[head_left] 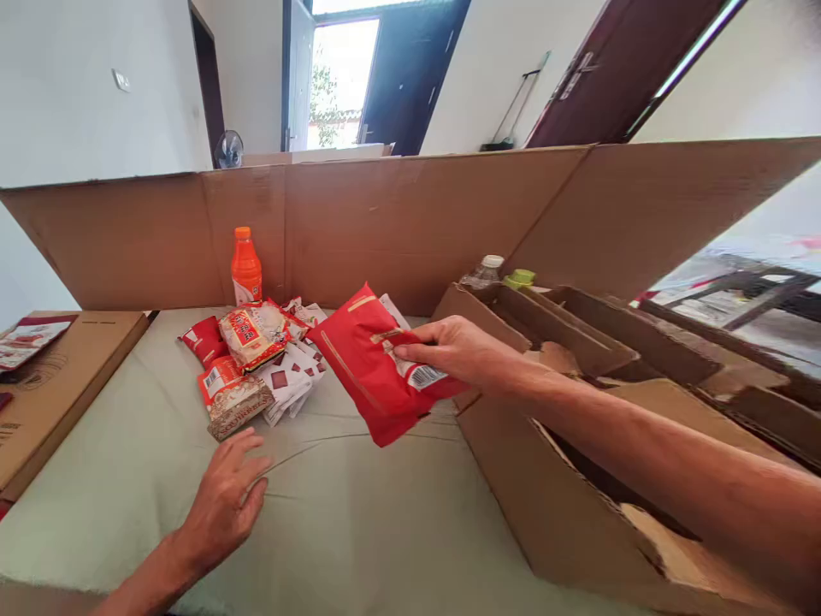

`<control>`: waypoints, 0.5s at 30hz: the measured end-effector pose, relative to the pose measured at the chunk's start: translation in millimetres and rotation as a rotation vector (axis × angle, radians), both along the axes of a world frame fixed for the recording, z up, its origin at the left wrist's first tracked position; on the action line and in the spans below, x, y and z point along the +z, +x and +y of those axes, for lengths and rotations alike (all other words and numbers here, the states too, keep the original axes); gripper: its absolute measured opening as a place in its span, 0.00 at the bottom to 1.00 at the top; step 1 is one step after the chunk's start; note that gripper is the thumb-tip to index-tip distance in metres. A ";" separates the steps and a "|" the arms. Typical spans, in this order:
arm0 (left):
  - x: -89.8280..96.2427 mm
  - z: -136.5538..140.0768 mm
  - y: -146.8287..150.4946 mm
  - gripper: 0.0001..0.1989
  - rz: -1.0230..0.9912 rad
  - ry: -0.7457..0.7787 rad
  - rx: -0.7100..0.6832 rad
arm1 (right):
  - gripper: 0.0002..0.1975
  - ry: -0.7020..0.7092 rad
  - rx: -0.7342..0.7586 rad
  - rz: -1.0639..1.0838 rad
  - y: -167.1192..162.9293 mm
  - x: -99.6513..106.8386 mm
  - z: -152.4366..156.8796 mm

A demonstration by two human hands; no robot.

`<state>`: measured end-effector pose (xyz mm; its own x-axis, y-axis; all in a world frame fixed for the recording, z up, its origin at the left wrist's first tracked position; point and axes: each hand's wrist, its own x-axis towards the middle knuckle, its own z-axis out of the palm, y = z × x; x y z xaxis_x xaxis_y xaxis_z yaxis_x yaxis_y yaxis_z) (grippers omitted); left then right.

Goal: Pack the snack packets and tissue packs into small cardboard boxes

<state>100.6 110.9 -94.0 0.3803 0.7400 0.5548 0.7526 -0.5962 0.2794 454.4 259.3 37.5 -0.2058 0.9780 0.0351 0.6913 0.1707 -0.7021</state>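
The red packet point(356, 368) is partly hiding the right hand point(454, 344); the divided carton point(504, 488) is concealing the base of the far clear bottle point(490, 269). At left, the flat box point(86, 376) is running out of view.

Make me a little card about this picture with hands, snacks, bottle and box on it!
Right hand: holding a red packet
Left hand: open, holding nothing, near the pile
Pile of packets: left of the red packet
Bottle: orange, upright behind the pile
Cardboard box: on the right, with compartments
Cardboard wall: behind the bottle
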 end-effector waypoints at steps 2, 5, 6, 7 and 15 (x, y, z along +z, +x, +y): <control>-11.5 -8.2 -23.7 0.16 -0.013 0.048 0.115 | 0.20 -0.036 0.003 -0.085 -18.1 -6.3 11.2; -27.5 -15.4 -43.7 0.20 -0.052 0.044 0.262 | 0.18 0.048 -0.141 -0.383 -27.7 -12.2 31.1; -33.2 -15.2 -47.5 0.22 -0.080 0.018 0.306 | 0.17 0.075 -0.193 -0.472 -30.3 -15.1 39.0; -39.4 -13.1 -50.5 0.24 -0.116 -0.017 0.348 | 0.17 0.082 -0.229 -0.531 -34.1 -19.2 47.3; -89.4 53.5 -63.2 0.34 -0.242 -0.252 0.399 | 0.16 -0.038 0.059 -0.407 -102.5 -73.5 88.6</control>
<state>37.5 164.4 -183.4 -0.0752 0.9226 0.3783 0.8033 -0.1687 0.5711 351.9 347.9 -36.0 -0.2509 0.9632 -0.0968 0.9036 0.1971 -0.3805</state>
